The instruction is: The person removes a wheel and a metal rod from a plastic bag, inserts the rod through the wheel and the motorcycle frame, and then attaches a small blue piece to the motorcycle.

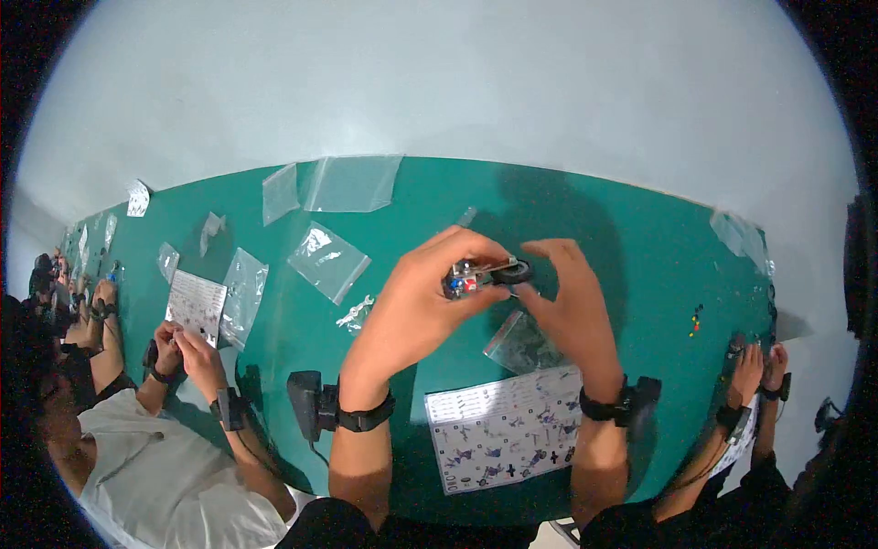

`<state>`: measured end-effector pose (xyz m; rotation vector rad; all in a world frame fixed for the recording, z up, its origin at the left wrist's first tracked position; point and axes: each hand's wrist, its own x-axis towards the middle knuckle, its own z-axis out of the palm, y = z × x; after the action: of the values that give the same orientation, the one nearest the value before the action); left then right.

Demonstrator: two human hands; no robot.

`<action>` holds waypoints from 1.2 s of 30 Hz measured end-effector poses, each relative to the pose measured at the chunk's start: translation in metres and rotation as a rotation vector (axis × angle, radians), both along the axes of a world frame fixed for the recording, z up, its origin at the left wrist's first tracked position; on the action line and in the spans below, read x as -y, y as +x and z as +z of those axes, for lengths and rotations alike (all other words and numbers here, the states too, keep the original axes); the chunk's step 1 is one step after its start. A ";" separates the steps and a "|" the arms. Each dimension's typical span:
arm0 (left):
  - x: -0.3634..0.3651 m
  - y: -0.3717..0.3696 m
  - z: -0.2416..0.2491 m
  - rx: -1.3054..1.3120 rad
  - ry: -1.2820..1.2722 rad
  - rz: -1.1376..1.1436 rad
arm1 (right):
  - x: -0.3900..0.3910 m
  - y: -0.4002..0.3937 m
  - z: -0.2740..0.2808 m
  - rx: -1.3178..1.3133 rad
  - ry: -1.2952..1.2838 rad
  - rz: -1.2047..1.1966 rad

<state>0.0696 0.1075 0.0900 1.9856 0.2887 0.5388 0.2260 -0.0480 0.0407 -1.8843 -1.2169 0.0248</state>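
Between the thumb and fingers of my left hand (425, 288) is a small toy model (469, 283) with red, white and blue parts. A black wheel (512, 272) sits at its right end. My right hand (569, 297) is beside that wheel, thumb and fingers spread apart around its right side with a gap between them. Below the hands, a printed instruction sheet (503, 428) with pictures of small models lies on the table. Partly under my right hand is a clear bag (519, 346) with a red edge.
Clear plastic bags (329, 261) are scattered over the green table (640, 265). Small white parts (355, 311) lie left of my arm, and small coloured pieces (695, 320) to the right. Co-workers sit on both sides; one at the left has hands (187, 352) over another sheet (197, 304).
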 end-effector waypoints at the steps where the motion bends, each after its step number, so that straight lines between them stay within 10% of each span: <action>1: 0.001 0.001 0.001 -0.014 -0.004 -0.012 | -0.001 -0.001 0.011 -0.087 0.062 0.085; 36: 0.007 0.009 -0.003 0.308 0.040 0.014 | 0.009 -0.011 0.023 -0.626 0.407 0.190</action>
<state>0.0785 0.1000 0.0866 1.9059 0.1005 0.8530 0.2153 -0.0573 0.0640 -1.2618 -0.8735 0.4089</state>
